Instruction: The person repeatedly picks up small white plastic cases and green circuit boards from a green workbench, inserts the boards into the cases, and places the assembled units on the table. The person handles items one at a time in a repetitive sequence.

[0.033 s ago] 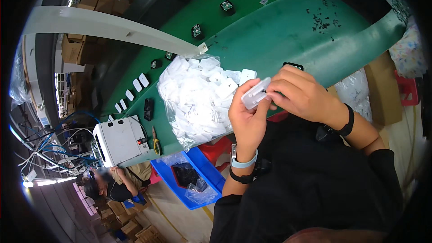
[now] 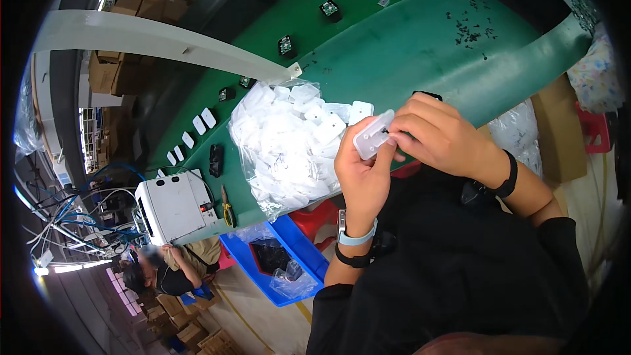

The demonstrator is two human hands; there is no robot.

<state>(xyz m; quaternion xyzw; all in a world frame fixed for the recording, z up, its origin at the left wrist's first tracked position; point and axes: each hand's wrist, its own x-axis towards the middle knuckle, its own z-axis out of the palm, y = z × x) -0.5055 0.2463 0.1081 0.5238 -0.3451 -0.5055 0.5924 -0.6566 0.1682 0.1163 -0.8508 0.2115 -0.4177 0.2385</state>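
Over the near edge of the green mat, my left hand [image 2: 360, 169] grips a white plastic cover [image 2: 368, 143], a rounded rectangle with its moulded inner side showing. My right hand [image 2: 437, 133] meets it from the right, with thumb and index finger pinched at the cover's edge. A small black piece [image 2: 386, 131] shows at those fingertips; its exact kind is too small to tell. Just left of my hands lies a clear bag [image 2: 279, 151] heaped with similar white covers. Behind my right hand, a dark part [image 2: 430, 95] is partly hidden.
Small black parts [image 2: 470, 26] lie scattered on the green mat [image 2: 388, 46]. Black housings with circuit boards [image 2: 330, 10] stand along the far strip. At left are pliers [image 2: 227, 207], a white machine [image 2: 174, 205] and a seated person [image 2: 174, 273]. A blue bin [image 2: 253, 269] sits below.
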